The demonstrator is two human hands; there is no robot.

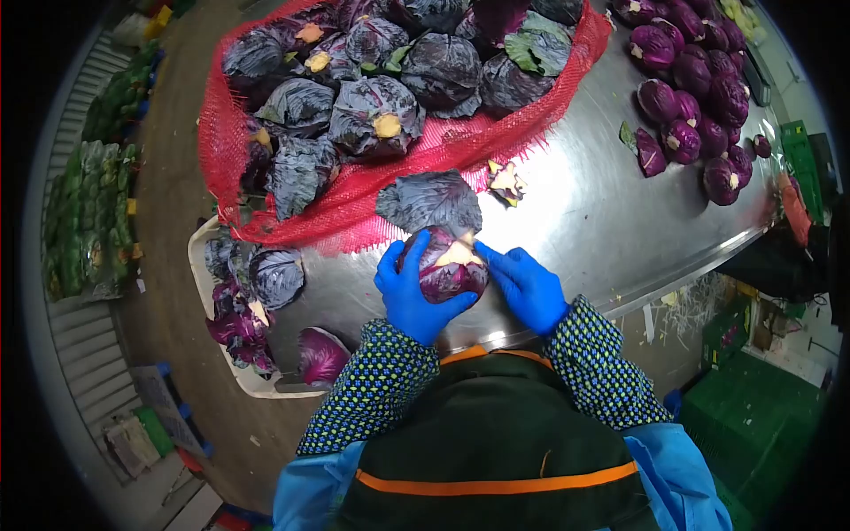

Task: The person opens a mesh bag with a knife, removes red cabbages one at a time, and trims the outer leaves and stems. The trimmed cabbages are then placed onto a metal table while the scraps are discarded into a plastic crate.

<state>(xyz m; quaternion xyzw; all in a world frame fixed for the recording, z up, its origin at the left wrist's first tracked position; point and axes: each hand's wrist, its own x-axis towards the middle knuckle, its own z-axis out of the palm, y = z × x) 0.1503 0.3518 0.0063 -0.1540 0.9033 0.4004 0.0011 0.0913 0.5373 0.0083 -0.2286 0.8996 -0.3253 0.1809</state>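
Near the table's front edge, my blue-gloved left hand (pixel 411 299) is wrapped round a red cabbage (pixel 453 283) whose pale cut stem end faces up. My right hand (pixel 529 288), also gloved, is closed with its fingertips against the cabbage's right side by the stem. Whatever those fingers grip is hidden. A large dark outer leaf (pixel 429 202) lies just beyond the cabbage, touching or overlapping it. Farther back on the steel is a cut-off stem piece (pixel 506 183) with leaf stubs.
A red mesh bag (pixel 540 119) of untrimmed red cabbages (pixel 376 115) spreads across the back left. Peeled cabbages (pixel 695 80) are piled at the right of the steel table (pixel 584 208). At left, a white tub (pixel 197 265) holds purple leaves (pixel 323 356). Green crates (pixel 744 416) stand lower right.
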